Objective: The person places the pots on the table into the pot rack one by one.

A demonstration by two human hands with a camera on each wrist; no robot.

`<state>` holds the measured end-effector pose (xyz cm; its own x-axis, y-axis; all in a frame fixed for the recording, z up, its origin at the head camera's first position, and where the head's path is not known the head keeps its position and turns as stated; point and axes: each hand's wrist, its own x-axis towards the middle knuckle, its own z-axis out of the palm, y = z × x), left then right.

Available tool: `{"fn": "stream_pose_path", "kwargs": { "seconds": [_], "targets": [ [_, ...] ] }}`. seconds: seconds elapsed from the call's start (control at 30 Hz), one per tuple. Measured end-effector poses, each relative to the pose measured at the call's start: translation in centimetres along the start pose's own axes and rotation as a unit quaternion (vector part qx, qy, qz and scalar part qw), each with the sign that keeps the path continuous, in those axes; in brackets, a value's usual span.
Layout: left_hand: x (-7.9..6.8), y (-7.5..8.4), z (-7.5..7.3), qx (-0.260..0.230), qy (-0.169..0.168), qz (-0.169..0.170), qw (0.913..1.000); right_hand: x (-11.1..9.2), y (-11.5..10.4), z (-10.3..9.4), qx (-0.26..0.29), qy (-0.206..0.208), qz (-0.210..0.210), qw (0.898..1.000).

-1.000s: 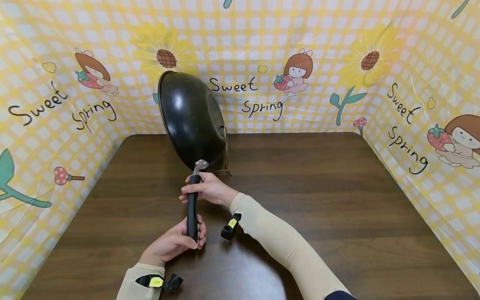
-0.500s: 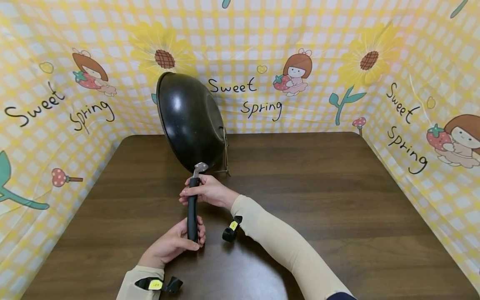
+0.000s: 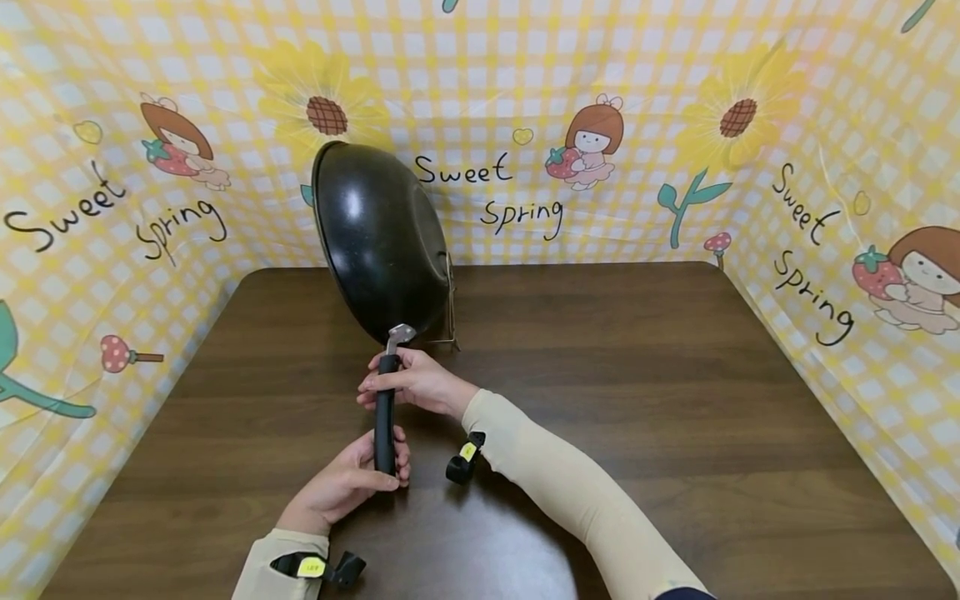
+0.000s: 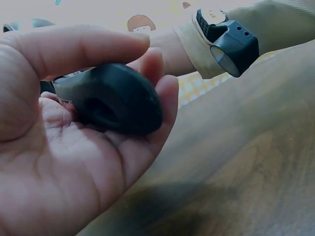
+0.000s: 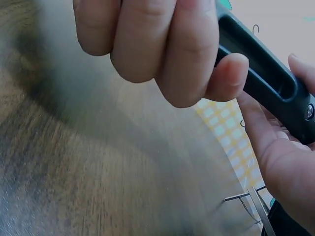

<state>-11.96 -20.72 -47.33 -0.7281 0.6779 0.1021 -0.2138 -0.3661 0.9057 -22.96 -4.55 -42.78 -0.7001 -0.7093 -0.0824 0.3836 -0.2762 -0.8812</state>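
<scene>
A black wok stands tilted up on its side toward the back left, its dark outer side facing me. Its base meets a thin wire stand on the right. The black handle points toward me, joined by a metal bracket. My right hand grips the handle close to the bracket, thumb across the front. Lower down, my left hand holds the handle's end between thumb and curled fingers. The left wrist view shows the handle's rounded end in the palm. The wok's inside is hidden.
The brown wooden table stretches around the hands. A yellow checked cloth with printed flowers and figures walls it at the back and both sides. Each wrist wears a black camera strap, such as the left one.
</scene>
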Motion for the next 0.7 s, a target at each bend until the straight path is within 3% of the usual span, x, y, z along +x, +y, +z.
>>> {"fn": "stream_pose_path", "kwargs": {
  "seconds": [0.47,0.7],
  "targets": [
    [0.1,0.7,0.3,0.020,0.031,-0.036,0.9987,-0.6,-0.1,-0.7,-0.034,-0.013,0.000,0.999],
    [-0.2,1.6,0.3,0.056,0.050,-0.048,0.9960,-1.3,-0.3,-1.3,-0.055,-0.008,0.008,0.998]
  ]
}}
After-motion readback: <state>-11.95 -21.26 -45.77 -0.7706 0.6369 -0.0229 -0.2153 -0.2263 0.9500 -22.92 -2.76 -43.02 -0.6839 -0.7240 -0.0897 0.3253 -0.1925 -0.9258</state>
